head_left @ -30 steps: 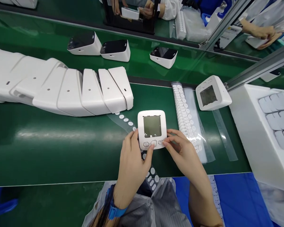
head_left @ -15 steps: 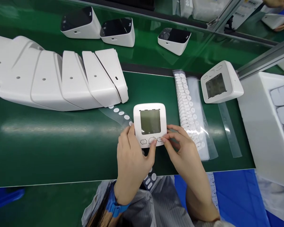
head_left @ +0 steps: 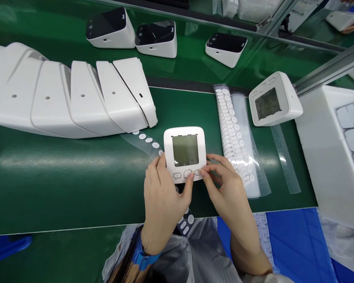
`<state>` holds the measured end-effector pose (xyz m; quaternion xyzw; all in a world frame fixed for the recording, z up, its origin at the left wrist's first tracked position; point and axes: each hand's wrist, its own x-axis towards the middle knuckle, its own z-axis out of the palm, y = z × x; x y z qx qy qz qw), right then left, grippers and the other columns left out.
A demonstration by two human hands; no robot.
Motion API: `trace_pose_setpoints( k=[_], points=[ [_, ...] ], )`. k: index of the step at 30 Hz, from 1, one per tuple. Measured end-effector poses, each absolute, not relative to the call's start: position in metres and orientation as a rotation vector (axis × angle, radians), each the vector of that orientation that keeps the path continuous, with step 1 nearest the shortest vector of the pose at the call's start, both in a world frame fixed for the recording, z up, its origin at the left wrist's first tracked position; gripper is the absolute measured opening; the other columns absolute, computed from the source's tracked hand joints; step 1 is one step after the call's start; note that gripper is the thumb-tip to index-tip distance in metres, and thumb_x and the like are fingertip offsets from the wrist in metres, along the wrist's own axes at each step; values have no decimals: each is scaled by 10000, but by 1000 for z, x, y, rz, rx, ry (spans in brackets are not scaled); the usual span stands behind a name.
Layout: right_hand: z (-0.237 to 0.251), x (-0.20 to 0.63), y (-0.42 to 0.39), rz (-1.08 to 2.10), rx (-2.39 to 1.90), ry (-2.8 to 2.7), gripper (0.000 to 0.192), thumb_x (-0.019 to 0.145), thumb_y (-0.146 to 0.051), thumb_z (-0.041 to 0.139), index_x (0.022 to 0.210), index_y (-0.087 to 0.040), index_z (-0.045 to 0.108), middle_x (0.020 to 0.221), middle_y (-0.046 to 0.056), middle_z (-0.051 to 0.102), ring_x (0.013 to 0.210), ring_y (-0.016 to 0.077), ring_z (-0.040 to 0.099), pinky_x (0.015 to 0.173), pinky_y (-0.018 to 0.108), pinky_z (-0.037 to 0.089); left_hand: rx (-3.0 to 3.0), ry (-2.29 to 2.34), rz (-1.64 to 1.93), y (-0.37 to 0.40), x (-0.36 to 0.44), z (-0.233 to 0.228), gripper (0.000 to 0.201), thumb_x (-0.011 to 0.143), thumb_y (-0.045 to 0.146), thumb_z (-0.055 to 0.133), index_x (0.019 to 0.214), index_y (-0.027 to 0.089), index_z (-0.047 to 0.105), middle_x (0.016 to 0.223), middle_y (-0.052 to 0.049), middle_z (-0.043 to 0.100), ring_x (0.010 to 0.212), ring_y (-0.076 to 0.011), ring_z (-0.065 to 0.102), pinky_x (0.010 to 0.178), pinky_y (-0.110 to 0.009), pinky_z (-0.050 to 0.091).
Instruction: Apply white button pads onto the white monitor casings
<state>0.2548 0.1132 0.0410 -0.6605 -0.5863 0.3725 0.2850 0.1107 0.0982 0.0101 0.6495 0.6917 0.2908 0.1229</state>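
Observation:
A white electronic monitor (head_left: 184, 131) with a grey square screen and three outlined button openings faces me over the green table. My left hand (head_left: 165, 202) grips its left side, thumb on the front near the middle button. At the lower right corner, my right hand (head_left: 222, 184) holds the edge, with thumb and index finger pinched together by the right button. Whether something small lies between those fingertips, I cannot tell. A clear strip with white oval pieces (head_left: 149, 140) runs under the monitor, partly hidden by it and my left hand.
A row of white housings (head_left: 82, 114) leans at the left. Clear sheets with white button pieces (head_left: 231, 133) lie right of my hands. Another monitor (head_left: 271, 100) stands beyond, beside a white foam box (head_left: 324, 157). Several dark-topped devices (head_left: 225, 47) sit on the back ledge.
The view has shifted slightly. Both hands keep almost the same hold on the monitor, and the right fingertips stay at its lower right corner.

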Motion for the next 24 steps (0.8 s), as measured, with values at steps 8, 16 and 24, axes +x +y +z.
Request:
trace_pose_setpoints(
  k=[8, 16, 24],
  points=[
    [41, 254, 114, 1011, -1774, -1552, 154, 947, -277, 567, 862, -196, 667, 1302, 119, 570, 1161, 256, 648, 907, 405, 630, 1872, 2017, 838, 99, 112, 11, 684, 881, 471, 616, 1378, 40, 429, 1269, -259, 541, 1174, -381, 559, 874, -505, 543],
    [42, 252, 113, 1009, -1779, -1554, 154, 952, -263, 562, 863, -194, 666, 1304, 108, 559, 1140, 225, 659, 923, 364, 621, 1835, 2044, 832, 100, 113, 10, 707, 865, 518, 623, 1376, 68, 432, 1253, -247, 545, 1159, -392, 568, 834, -513, 546],
    [40, 252, 111, 999, -1762, -1550, 146, 953, -260, 563, 872, -195, 665, 1308, 109, 559, 1107, 220, 667, 914, 368, 620, 1808, 2048, 833, 100, 113, 12, 683, 865, 506, 617, 1365, 76, 440, 1253, -242, 547, 1151, -387, 569, 833, -516, 542]
  ],
)
